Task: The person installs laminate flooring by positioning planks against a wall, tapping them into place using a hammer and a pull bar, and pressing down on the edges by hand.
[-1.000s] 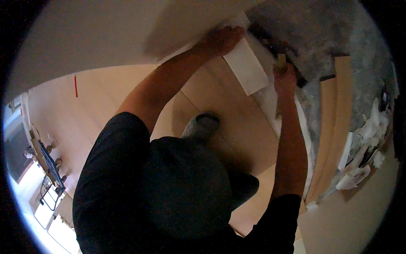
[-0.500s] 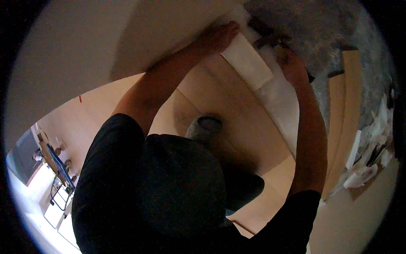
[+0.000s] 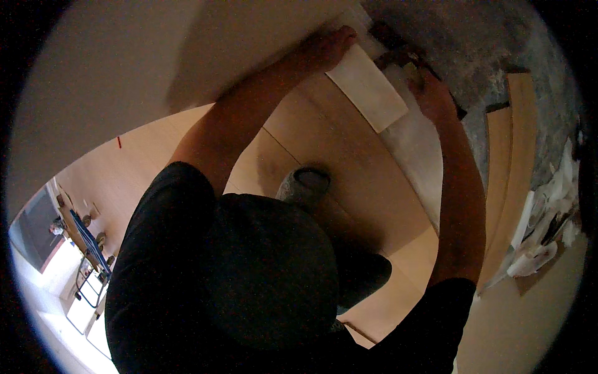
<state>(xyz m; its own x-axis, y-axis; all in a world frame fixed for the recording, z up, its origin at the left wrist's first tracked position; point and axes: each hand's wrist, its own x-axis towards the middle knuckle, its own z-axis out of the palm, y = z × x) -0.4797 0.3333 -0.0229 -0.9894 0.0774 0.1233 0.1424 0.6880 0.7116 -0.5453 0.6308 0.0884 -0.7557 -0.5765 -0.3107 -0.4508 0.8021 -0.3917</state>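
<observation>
I can't name the dark thing (image 3: 398, 57) by the right hand (image 3: 435, 97), too murky at the frame's upper right. The left hand (image 3: 331, 51) blurs at top centre, fingers indistinct; the shirt (image 3: 149, 293) runs off the bottom edge.

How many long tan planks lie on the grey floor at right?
2: the inner plank, nearer the right hand; the outer plank, beside it. More may be hidden beneath.

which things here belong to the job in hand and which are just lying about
In use, apparently:
pale, flat rectangular board, left hand at its far end
dark, elongated object at the right hand, too dim to identify

Lying about, apparently:
two long, tan, wood-coloured planks
heap of crumpled white sheeting
</observation>
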